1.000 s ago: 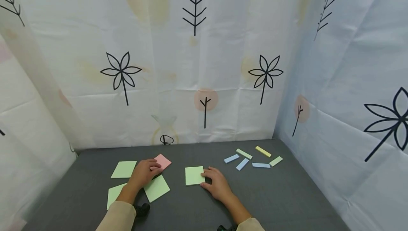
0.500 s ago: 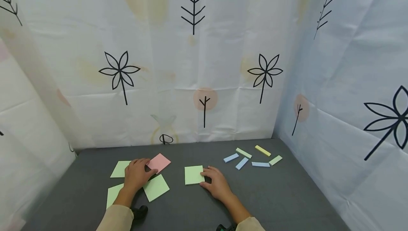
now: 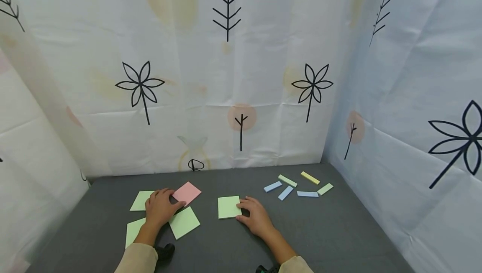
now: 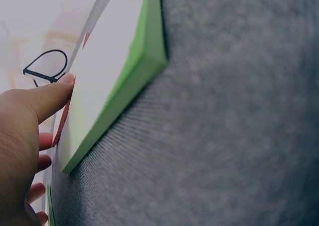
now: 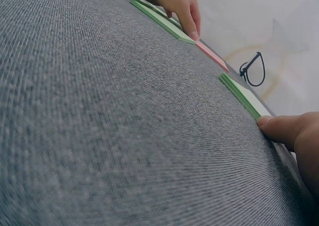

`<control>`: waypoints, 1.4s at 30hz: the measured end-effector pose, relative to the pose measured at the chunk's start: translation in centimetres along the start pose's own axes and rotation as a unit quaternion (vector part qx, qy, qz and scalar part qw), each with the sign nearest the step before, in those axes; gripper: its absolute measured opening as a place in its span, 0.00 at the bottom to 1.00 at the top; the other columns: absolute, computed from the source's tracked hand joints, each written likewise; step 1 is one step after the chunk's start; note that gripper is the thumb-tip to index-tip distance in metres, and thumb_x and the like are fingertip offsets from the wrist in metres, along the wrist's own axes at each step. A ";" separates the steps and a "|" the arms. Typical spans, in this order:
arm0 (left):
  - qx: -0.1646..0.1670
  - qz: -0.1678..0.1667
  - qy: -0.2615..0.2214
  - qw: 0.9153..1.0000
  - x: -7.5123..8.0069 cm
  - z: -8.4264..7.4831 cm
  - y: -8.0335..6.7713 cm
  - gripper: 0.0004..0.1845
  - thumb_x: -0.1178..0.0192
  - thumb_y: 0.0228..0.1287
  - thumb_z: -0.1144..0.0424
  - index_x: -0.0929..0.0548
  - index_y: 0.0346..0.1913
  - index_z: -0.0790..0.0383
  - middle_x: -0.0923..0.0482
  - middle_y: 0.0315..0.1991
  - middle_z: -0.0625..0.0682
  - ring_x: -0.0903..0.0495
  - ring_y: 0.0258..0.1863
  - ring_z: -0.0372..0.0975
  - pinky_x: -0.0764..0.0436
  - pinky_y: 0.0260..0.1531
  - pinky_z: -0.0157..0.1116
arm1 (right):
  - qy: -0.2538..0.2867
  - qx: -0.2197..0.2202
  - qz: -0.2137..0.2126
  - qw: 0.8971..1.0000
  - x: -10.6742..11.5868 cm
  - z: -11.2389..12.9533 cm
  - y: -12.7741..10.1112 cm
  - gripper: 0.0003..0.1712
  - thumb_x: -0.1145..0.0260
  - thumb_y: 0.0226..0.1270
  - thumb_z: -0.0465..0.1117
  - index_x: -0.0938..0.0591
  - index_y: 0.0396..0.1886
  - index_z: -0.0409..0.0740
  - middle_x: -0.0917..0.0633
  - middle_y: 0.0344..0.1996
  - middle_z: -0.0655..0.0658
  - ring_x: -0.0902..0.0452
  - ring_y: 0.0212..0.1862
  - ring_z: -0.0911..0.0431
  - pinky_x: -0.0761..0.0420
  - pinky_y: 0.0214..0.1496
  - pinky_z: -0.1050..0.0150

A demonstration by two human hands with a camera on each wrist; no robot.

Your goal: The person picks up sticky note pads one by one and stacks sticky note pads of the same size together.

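My left hand is at a pink sticky note pad, gripping it at its left side, thumb on the near corner and fingers around the left corner. In the left wrist view the thumb overlaps the edge of a green pad in front of the pink one. My right hand grips a green sticky note pad by its right side, thumb at the near corner. From the right wrist, that thumb presses against the pad's green edge.
Around the left hand lie more green pads: one behind, one nearer and one tilted. Several small narrow strips, blue, green and yellow, lie at the back right. A patterned curtain borders the grey table.
My left hand has shifted left, from over the pink pad to its left side, uncovering more of it. The right hand and its green pad have stayed put.
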State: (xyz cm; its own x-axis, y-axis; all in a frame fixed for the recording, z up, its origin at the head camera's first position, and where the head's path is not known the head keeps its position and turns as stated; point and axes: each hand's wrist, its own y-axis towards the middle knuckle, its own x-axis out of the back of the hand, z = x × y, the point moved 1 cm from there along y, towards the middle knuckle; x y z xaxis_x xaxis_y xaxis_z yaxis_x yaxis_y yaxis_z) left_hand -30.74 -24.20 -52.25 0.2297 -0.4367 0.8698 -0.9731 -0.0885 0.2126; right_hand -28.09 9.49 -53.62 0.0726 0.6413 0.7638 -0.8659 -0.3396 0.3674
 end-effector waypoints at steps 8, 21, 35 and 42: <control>0.025 -0.029 -0.050 0.998 0.0 -0.4 0.2 0.33 0.27 0.51 0.53 0.25 0.55 0.70 0.27 0.56 0.68 0.43 0.64 0.64 0.51 0.61 0.62 | -0.011 0.014 -0.008 1.000 0.1 0.1 0.1 0.22 0.25 0.56 0.43 0.15 0.51 0.42 0.17 0.54 0.45 0.29 0.62 0.45 0.28 0.59 0.45; 0.044 -0.120 -0.146 0.981 0.0 -2.1 0.2 0.16 0.32 0.59 0.66 0.22 0.48 0.64 0.18 0.40 0.61 0.24 0.43 0.55 0.32 0.47 0.53 | 0.003 -0.011 0.009 1.000 0.0 0.0 0.2 0.22 0.26 0.57 0.44 0.15 0.52 0.43 0.18 0.55 0.46 0.31 0.64 0.46 0.30 0.61 0.47; 0.081 -0.120 -0.314 0.938 0.0 -4.6 -0.5 0.14 0.36 0.62 0.69 0.19 0.51 0.63 0.18 0.41 0.59 0.17 0.34 0.44 0.18 0.28 0.35 | 0.005 -0.002 0.005 1.000 0.2 0.0 0.1 0.22 0.26 0.56 0.43 0.15 0.51 0.42 0.17 0.55 0.45 0.30 0.63 0.45 0.30 0.60 0.46; 0.110 -0.050 -0.393 0.912 -0.7 -6.6 -1.6 0.16 0.35 0.63 0.69 0.20 0.53 0.65 0.18 0.41 0.60 0.19 0.25 0.40 0.18 0.24 0.34 | 0.003 -0.003 0.005 1.000 0.4 0.1 0.0 0.22 0.26 0.57 0.43 0.15 0.52 0.42 0.18 0.55 0.45 0.30 0.64 0.45 0.30 0.60 0.45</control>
State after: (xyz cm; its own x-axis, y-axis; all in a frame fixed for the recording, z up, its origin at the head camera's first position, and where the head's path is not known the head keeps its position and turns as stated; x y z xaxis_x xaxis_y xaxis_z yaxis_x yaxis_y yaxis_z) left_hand -29.20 -17.80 -50.27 0.3191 -0.9155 0.2450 -0.9475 -0.3024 0.1042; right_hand -28.02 9.69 -53.33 0.0610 0.6415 0.7647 -0.8698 -0.3417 0.3560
